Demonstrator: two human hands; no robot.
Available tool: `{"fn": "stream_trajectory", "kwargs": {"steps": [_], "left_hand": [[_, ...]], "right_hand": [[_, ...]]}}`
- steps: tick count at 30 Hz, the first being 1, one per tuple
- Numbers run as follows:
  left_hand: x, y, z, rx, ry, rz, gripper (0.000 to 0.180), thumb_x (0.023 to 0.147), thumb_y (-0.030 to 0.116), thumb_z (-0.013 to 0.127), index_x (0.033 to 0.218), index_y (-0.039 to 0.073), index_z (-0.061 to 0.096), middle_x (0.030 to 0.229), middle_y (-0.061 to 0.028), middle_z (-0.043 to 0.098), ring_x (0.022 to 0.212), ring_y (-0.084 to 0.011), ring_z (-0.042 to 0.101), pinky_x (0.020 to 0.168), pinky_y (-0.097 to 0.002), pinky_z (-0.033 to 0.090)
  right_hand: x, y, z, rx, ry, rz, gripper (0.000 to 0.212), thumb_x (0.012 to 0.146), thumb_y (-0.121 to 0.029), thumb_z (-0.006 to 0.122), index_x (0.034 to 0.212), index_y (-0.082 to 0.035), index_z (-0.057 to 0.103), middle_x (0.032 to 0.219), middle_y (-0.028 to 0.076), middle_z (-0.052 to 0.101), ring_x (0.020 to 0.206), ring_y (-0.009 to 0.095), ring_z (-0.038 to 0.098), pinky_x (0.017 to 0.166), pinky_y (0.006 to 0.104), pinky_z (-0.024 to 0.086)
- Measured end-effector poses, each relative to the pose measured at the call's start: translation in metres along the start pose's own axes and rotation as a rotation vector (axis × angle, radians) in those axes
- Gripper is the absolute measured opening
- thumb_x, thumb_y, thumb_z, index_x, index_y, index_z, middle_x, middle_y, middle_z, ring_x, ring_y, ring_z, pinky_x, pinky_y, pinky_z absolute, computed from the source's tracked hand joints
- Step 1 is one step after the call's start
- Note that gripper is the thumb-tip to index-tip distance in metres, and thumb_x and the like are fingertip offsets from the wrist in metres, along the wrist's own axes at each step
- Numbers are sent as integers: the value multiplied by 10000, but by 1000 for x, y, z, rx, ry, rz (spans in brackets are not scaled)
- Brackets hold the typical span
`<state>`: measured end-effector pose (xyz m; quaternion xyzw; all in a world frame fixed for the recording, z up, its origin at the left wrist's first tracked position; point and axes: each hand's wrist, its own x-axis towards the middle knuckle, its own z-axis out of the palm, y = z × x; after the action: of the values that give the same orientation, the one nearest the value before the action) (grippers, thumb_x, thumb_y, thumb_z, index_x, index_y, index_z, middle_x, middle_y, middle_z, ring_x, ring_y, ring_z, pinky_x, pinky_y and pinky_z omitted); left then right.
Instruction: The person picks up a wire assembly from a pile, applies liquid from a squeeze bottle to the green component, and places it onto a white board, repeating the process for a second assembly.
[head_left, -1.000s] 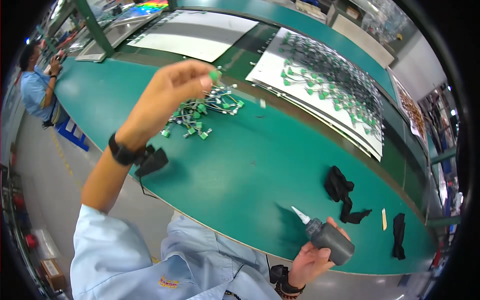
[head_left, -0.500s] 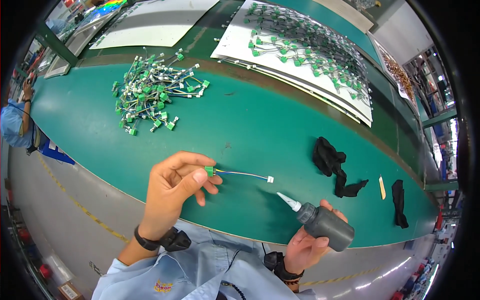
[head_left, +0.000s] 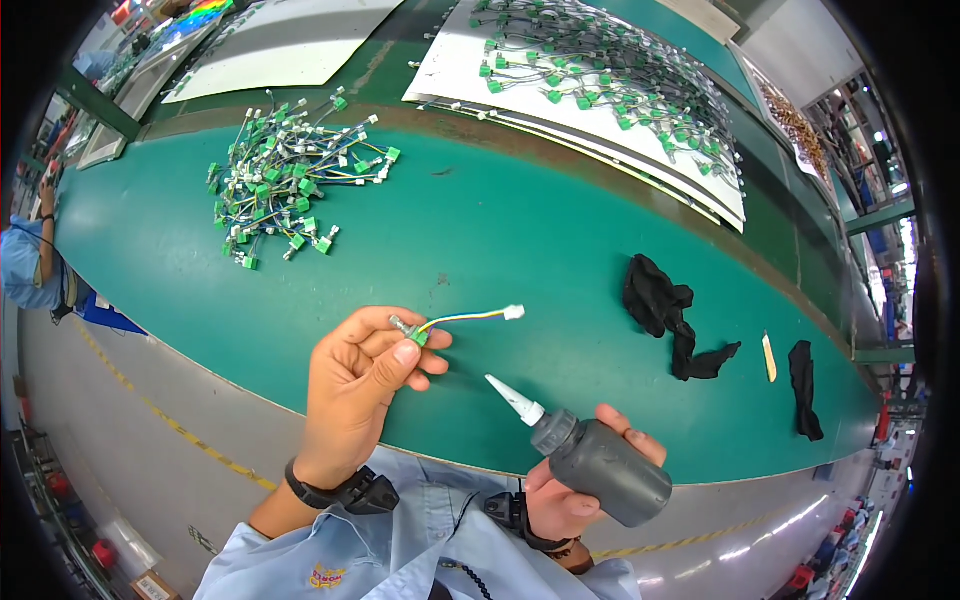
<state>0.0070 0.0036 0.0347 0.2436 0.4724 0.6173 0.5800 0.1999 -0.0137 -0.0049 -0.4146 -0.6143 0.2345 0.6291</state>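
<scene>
Between the thumb and fingers of my left hand (head_left: 365, 385) is a green connector with short coloured wires (head_left: 465, 317) that end in a small white plug to the right. A metal shaft sticks up from the green part. My right hand (head_left: 570, 490) is wrapped round a dark grey squeeze bottle (head_left: 610, 470). Its pale tapered nozzle (head_left: 515, 400) points up and left, below the wires and apart from them. Beyond my left hand lies a heap of similar wired connectors (head_left: 290, 180) on the green tabletop (head_left: 500, 240).
White boards (head_left: 450, 70) at the back right carry many rows of wired connectors. Another white sheet (head_left: 290, 45) lies at the back left. Black cloth pieces (head_left: 660, 300) and a thin pale stick (head_left: 769, 357) lie at right. A co-worker (head_left: 30, 260) is at the far left.
My left hand has turned the connector, so its metal shaft shows and the wires tilt upward. My right hand has brought the bottle left, nearer the connector.
</scene>
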Motion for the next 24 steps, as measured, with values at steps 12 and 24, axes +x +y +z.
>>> {"fn": "stream_trajectory", "kwargs": {"steps": [12,24], "left_hand": [[-3,-8,-1,-173,-146,-124,210,864,158,590,1018,37,512,870,-72,544,691,-84,498,554,-182,390],[2,-8,5,-195,-160,-194,260,865,178,585,1039,9,491,846,-98,567,656,-73,530,513,-151,405]], "right_hand": [[6,5,-14,44,43,-8,699,866,-557,419,1189,45,268,1195,137,332,1009,287,498,857,350,393],[17,8,11,68,-35,144,671,869,-544,419,1194,25,276,1188,138,347,1002,286,504,849,349,397]]}}
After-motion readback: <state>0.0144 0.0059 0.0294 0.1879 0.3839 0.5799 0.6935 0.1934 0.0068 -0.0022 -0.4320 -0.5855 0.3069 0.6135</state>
